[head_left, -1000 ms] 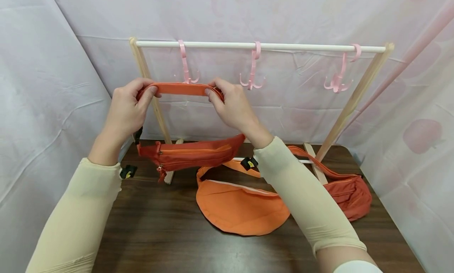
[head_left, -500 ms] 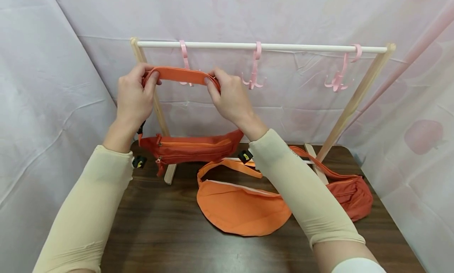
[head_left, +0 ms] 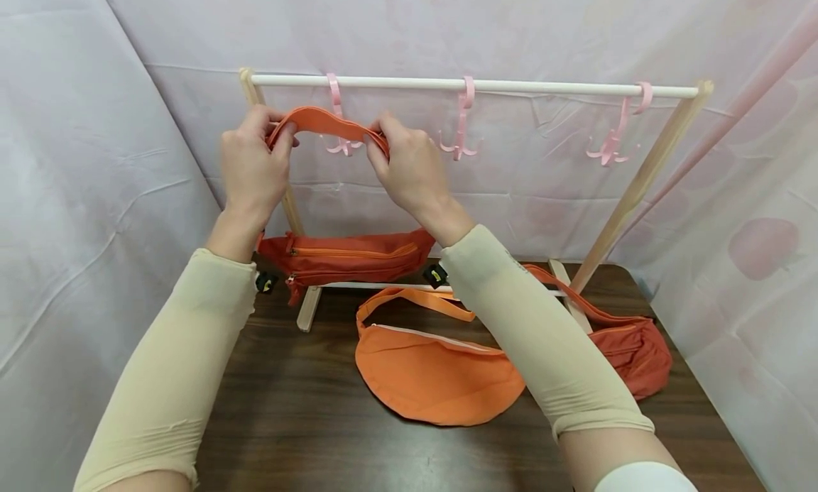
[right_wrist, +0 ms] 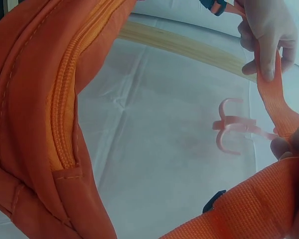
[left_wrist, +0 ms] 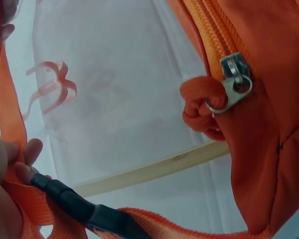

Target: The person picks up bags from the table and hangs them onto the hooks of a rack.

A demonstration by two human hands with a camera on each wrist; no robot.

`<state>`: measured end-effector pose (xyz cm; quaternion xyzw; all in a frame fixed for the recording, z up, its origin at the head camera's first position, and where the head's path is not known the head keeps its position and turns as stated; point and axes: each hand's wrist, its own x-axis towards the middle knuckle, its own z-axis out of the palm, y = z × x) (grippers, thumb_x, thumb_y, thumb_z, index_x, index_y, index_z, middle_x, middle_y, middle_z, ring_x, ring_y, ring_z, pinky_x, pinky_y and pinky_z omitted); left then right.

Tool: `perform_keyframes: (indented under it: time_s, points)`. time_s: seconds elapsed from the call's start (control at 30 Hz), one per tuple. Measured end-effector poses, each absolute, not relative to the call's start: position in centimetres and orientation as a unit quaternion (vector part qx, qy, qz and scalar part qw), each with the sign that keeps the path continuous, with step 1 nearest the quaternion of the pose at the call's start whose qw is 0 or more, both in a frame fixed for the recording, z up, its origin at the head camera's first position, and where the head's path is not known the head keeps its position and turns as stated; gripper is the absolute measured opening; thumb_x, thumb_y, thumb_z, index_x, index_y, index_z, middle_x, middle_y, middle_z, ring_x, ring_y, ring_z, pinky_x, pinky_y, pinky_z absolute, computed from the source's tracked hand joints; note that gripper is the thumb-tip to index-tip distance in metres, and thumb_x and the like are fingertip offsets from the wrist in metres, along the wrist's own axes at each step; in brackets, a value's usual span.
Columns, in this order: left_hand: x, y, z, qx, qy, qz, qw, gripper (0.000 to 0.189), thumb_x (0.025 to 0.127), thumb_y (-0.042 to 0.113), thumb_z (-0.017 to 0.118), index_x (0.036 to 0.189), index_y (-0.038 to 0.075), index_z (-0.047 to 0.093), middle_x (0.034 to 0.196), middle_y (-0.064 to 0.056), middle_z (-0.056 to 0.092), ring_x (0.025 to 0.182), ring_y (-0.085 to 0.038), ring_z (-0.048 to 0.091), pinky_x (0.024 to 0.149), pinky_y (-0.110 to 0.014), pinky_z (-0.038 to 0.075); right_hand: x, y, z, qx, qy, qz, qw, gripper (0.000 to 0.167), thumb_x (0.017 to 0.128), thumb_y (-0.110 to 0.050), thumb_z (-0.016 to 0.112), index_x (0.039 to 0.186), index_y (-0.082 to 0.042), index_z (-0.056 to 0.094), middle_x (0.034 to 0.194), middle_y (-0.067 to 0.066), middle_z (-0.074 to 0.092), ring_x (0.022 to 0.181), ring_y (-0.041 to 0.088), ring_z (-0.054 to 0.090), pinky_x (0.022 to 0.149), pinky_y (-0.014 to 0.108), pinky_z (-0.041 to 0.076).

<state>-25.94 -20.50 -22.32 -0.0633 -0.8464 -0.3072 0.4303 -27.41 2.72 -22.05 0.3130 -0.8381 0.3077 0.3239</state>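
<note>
While the left hand [head_left: 255, 158] pinches one end of an orange strap [head_left: 326, 124] between thumb and fingers, the right hand [head_left: 412, 162] pinches it farther along, and the stretch between them bows upward. Just beside the left hand's fingertips, a black buckle [left_wrist: 84, 204] joins the webbing. Beneath both hands hangs the strap's red bag [head_left: 351, 258], zippers facing the person, above the table's far left part. Right behind the strap is the leftmost pink hook [head_left: 336, 98]; whether they touch, I cannot tell. It hangs from a white rail [head_left: 543, 88], as do a middle hook [head_left: 461, 119] and a right-hand hook [head_left: 613, 133], the rail running between wooden posts [head_left: 639, 187] at the table's far edge. On the dark table [head_left: 287, 407], an orange bag [head_left: 441, 382] lies around the middle, and a second red bag [head_left: 635, 353] lies near the right edge, partly hidden by the right sleeve [head_left: 530, 329].
</note>
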Motion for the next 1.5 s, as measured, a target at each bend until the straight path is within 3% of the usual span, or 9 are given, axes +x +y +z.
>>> perform_keyframes:
  time_s: [0.47,0.9,1.3,1.5]
  points:
    - [-26.8,-20.1,-22.9,-0.042,-0.860,-0.299,0.411,0.035,0.110,0.036,0.059,0.120,0.006,0.073,0.104,-0.010,0.080,0.082,-0.024,0.071,0.068,-0.025,0.048,-28.0,2.4,-22.3,0.300,-0.856,0.280,0.315,0.015,0.108,-0.018,0.058,0.111,-0.008,0.068,0.077,0.003,0.065,0.066,0.020,0.058,0.061,0.032,0.044]
    - [-27.5,-19.8,-23.1,-0.035,-0.858,-0.309,0.409,0.034,0.110,0.035,0.059,0.119,0.006,0.072,0.104,-0.009,0.080,0.087,-0.022,0.075,0.067,-0.022,0.045,-28.5,2.6,-22.6,0.295,-0.854,0.273,0.331,0.013,0.107,-0.017,0.060,0.110,-0.007,0.068,0.081,0.006,0.069,0.067,0.021,0.060,0.061,0.035,0.046]
    - [-27.4,-19.7,-23.7,-0.043,-0.857,-0.314,0.406,0.033,0.110,0.033,0.060,0.119,0.004,0.071,0.104,-0.011,0.080,0.090,-0.024,0.075,0.076,-0.037,0.058,-28.8,3.0,-22.6,0.295,-0.855,0.274,0.328,0.015,0.108,-0.019,0.060,0.111,-0.006,0.068,0.083,0.008,0.070,0.069,0.022,0.062,0.061,0.034,0.047]
    - [-27.3,-19.6,-23.7,-0.049,-0.852,-0.318,0.412,0.033,0.109,0.034,0.060,0.118,0.004,0.071,0.107,-0.012,0.079,0.092,-0.024,0.077,0.080,-0.039,0.060,-29.1,3.4,-22.2,0.292,-0.850,0.275,0.341,0.021,0.109,-0.023,0.061,0.116,-0.006,0.071,0.096,0.010,0.077,0.070,0.022,0.064,0.062,0.033,0.049]
